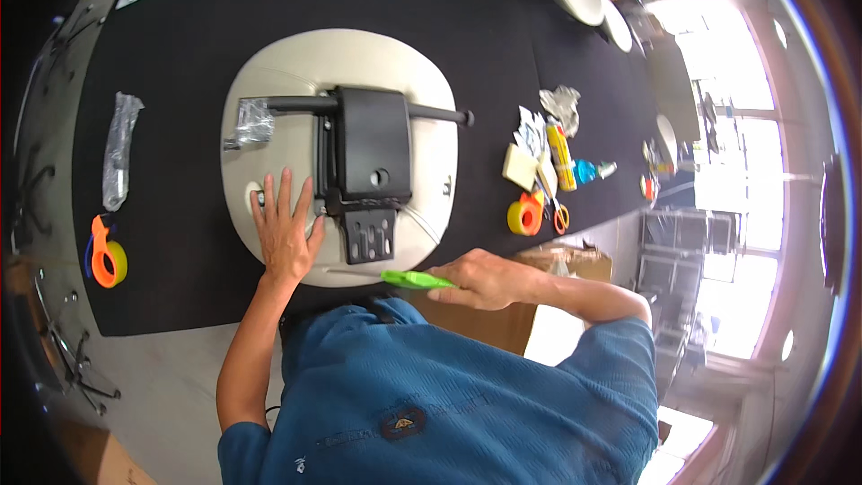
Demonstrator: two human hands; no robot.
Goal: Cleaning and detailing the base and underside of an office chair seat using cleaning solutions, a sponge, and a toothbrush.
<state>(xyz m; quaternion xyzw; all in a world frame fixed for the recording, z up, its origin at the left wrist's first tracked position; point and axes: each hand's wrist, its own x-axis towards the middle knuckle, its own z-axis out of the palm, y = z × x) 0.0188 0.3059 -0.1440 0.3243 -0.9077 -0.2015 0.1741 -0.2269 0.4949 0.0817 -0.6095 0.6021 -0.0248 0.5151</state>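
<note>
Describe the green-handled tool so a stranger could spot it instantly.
A cream, rounded seat bearing a black, boxy mechanism lies on the black table. At the seat's near edge, the right hand grips a thin-shafted tool. Its bright green handle sets it apart from the cream seat and black mechanism.

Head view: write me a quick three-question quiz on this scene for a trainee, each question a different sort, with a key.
1. True or false: the left hand is gripping a roll of yellow tape.

2. The right hand holds:
A) orange-handled scissors
B) a green-handled tool
C) a blue bottle

3. On which side of the cream seat cushion does the black table covering carry the yellow cylindrical container?

Key:
1. False; it lies on the cream seat cushion, fingers spread.
2. B.
3. The person's right side.
</note>
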